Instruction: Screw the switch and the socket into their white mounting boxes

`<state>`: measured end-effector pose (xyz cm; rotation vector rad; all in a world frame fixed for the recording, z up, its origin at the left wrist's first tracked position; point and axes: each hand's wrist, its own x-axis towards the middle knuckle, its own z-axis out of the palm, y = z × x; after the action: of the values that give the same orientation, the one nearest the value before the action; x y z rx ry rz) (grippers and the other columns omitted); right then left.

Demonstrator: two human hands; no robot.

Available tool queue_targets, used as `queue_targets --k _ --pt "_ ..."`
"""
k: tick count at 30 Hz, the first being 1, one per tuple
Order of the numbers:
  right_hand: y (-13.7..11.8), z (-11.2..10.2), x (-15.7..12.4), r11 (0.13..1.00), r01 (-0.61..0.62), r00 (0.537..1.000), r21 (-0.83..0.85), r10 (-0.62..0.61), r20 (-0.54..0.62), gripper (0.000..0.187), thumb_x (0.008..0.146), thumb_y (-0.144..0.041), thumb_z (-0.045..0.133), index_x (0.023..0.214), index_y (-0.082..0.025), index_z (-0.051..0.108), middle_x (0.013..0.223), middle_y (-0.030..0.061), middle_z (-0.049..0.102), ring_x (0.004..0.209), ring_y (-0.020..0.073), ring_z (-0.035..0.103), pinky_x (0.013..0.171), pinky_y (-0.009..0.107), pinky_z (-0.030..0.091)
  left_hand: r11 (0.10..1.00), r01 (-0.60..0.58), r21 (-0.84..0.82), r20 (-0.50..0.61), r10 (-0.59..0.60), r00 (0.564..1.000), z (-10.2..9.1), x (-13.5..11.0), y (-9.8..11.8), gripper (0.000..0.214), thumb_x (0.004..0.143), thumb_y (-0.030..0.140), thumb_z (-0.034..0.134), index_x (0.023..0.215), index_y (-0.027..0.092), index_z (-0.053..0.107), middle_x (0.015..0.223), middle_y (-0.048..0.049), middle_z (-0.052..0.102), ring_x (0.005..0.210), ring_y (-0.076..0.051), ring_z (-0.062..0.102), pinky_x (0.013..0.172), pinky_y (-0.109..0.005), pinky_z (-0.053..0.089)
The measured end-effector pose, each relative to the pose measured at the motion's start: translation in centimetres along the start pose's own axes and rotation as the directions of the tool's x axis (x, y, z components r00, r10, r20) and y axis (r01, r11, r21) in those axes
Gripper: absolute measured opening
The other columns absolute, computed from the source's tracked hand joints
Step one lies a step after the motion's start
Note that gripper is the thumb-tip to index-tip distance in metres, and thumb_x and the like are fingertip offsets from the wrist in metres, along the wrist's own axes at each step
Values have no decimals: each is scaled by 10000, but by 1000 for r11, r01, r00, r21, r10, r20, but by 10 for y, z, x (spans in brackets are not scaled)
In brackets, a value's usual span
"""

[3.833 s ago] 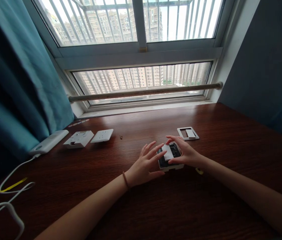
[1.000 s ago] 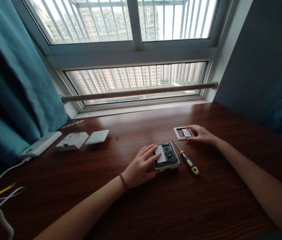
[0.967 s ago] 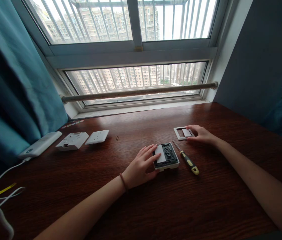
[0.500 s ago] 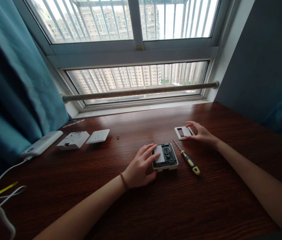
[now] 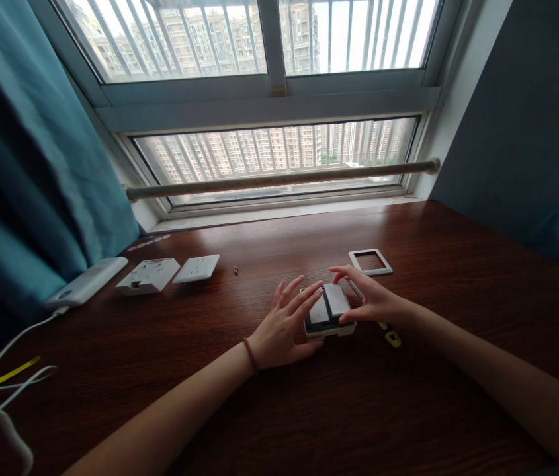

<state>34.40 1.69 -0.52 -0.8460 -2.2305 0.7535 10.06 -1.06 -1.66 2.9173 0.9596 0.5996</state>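
Observation:
A two-gang wall switch [image 5: 329,328] in a white box lies on the table, its black frame partly showing. One white rocker [image 5: 319,311] sits in its left half. Between the thumb and fingers of my right hand [image 5: 371,297] is a second white rocker [image 5: 337,299], held over the right half; whether it is seated I cannot tell. My left hand [image 5: 284,330] rests spread at the switch's left side, fingertips over the left rocker and thumb by the front edge. A screwdriver [image 5: 392,337] with a black and yellow handle lies partly hidden beneath my right hand.
Behind my right hand lies a white cover frame [image 5: 383,270]. Two small screws [image 5: 235,270], a white socket plate [image 5: 196,268] and a white mounting box [image 5: 149,276] are to the left. Farther left are a white power bank [image 5: 88,283] and its cable [image 5: 16,337].
My right hand has brought the white rocker from the cover frame leftward and nearer, over the switch. The cover frame stays behind. My left hand's fingers are more stretched out.

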Motion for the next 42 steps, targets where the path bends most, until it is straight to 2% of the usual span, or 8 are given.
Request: queue_targets --k 9,13,16,19,22,32,36,42 --pt "-1 5 0 999 -11 1000 42 11 -3 840 585 -377 762 1293 -246 331 1095 68 485 1050 229 489 930 398 395 990 -139 -4 59 139 989 -2 11 -5 642 764 466 544 1341 276 335 1384 -35 396 1350 -329 105 1048 -592 -40" --pt "-3 4 1 978 -115 993 175 110 34 756 606 -368 745 1259 -242 386 1177 78 477 1125 238 471 977 423 370 990 -139 -27 58 141 988 -3 10 -4 620 767 465 554 1330 300 354 1370 -35 417 1343 -320 146 1060 -575 1" --pt "0 6 1 909 -238 970 343 241 36 621 671 -348 693 1216 -223 423 1227 89 471 1180 225 448 1018 419 342 992 -123 -42 66 125 990 -3 8 -4 639 768 456 559 1344 310 325 1372 -34 413 1340 -322 153 1059 -578 11" --pt "3 8 2 821 -355 931 447 354 90 638 632 -306 725 1187 -204 426 1244 101 460 1152 221 484 1006 411 369 993 -108 -46 78 111 991 -3 8 -3 650 772 458 554 1354 316 301 1378 -26 405 1338 -329 147 1050 -592 -15" --pt "3 9 3 778 -406 909 479 395 129 635 611 -278 742 1159 -191 434 1196 96 491 1104 210 520 979 395 405 994 -98 -46 80 101 992 -2 9 -2 635 776 461 549 1348 321 312 1373 -22 413 1336 -334 148 1045 -601 -21" --pt "0 8 4 799 -380 922 466 368 121 621 601 -284 746 1152 -200 471 1144 68 525 1077 200 532 967 390 411 997 -59 -45 66 62 996 -5 10 2 581 771 467 555 1309 336 382 1346 -15 448 1320 -327 192 1056 -578 15" --pt "1 7 4 789 -338 940 513 306 148 647 610 -285 738 1200 -207 485 1141 58 555 1058 204 546 939 372 429 997 -20 -68 91 26 995 -6 9 5 562 772 463 554 1298 342 395 1364 -5 424 1303 -332 215 1043 -599 15" --pt "4 1 3 943 -226 972 245 201 122 590 672 -322 699 1214 -178 517 1141 86 542 1040 221 539 907 368 432 995 29 -94 118 -18 993 -6 8 6 537 777 463 544 1285 356 405 1382 13 398 1284 -351 208 1013 -628 22"
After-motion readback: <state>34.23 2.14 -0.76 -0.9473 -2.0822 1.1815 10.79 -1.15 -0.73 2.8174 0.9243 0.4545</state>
